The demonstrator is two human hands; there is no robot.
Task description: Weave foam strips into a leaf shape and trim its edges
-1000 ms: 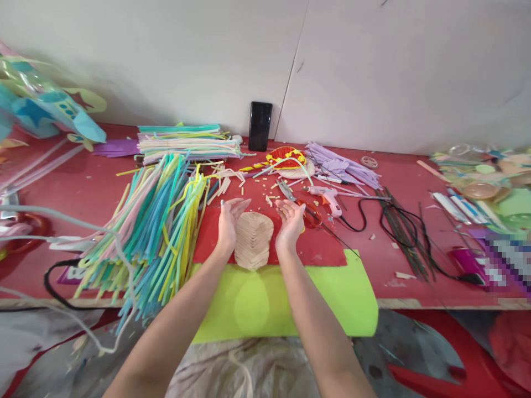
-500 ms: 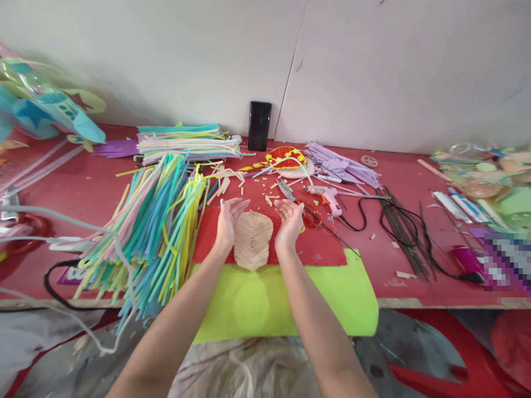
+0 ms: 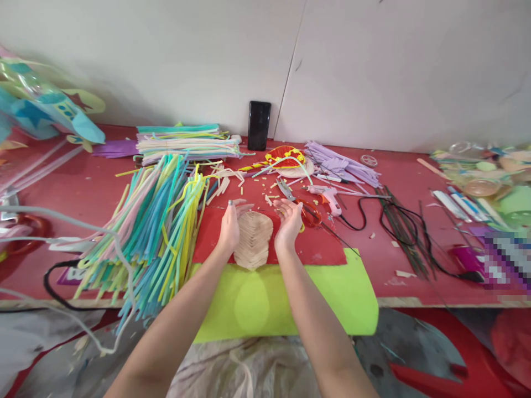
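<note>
A beige leaf-shaped piece [image 3: 254, 240], made of strips laid in a herringbone pattern, lies flat on a red sheet [image 3: 319, 243]. My left hand [image 3: 231, 225] stands on edge at its left side, fingers stretched out, seeming to touch or overlap the edge. On the right, my right hand [image 3: 288, 224] faces inward with fingers apart, a small gap from the piece. Neither hand holds anything. Beyond the right hand lie pliers with red handles [image 3: 310, 213] and a pink glue gun [image 3: 329, 200].
Pipe cleaners in many colours [image 3: 153, 221] are heaped at left, with a bundle behind [image 3: 186, 145]. A phone [image 3: 259, 126] leans on the wall. Lilac pipe cleaners [image 3: 344, 166], a black cable [image 3: 365, 213] and dark wire stems [image 3: 404, 237] lie right. A lime-green sheet [image 3: 332, 298] overhangs the front edge.
My left hand has moved slightly right, closer to the leaf-shaped piece. My right hand and the piece have stayed almost in place.
</note>
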